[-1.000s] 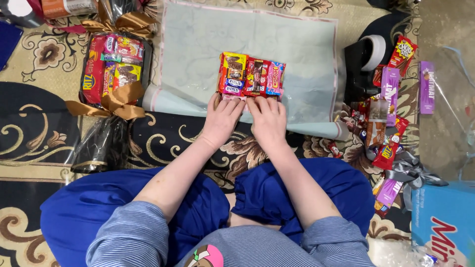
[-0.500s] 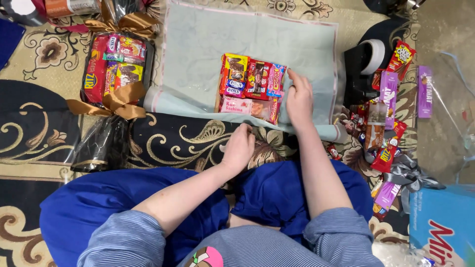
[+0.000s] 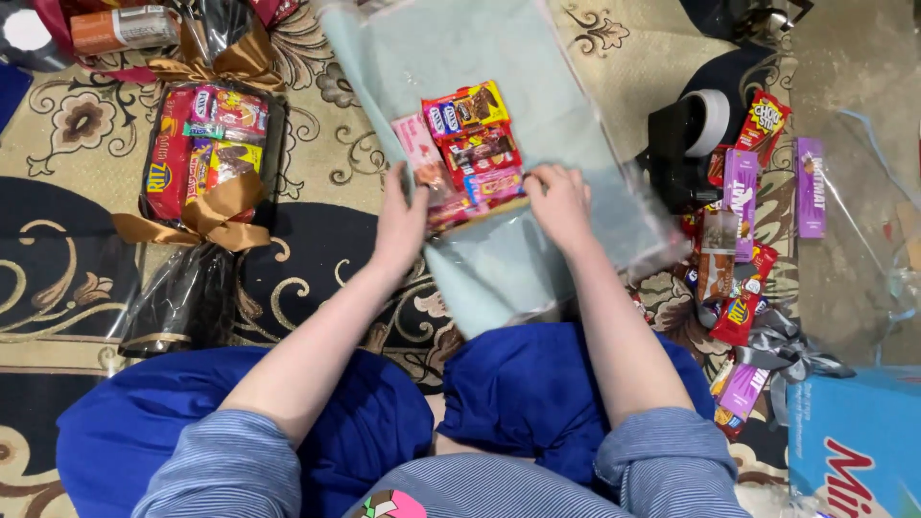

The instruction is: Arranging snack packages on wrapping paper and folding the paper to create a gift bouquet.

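On the patterned carpet before the seated person, both hands bracket the stack of snack packets (image 3: pixel 465 153) on the pale wrapping sheet (image 3: pixel 537 86), left hand (image 3: pixel 401 223) and right hand (image 3: pixel 559 200) with fingers curled against its near corners, seemingly to keep it squared.

I see the snack bundle (image 3: pixel 467 153) (bright wrapped bars, packed tight) lying tilted on the pale green sheet (image 3: pixel 537 67).

Blue-and-white striped sleeves pushed above the elbows, with bright blue trousers.
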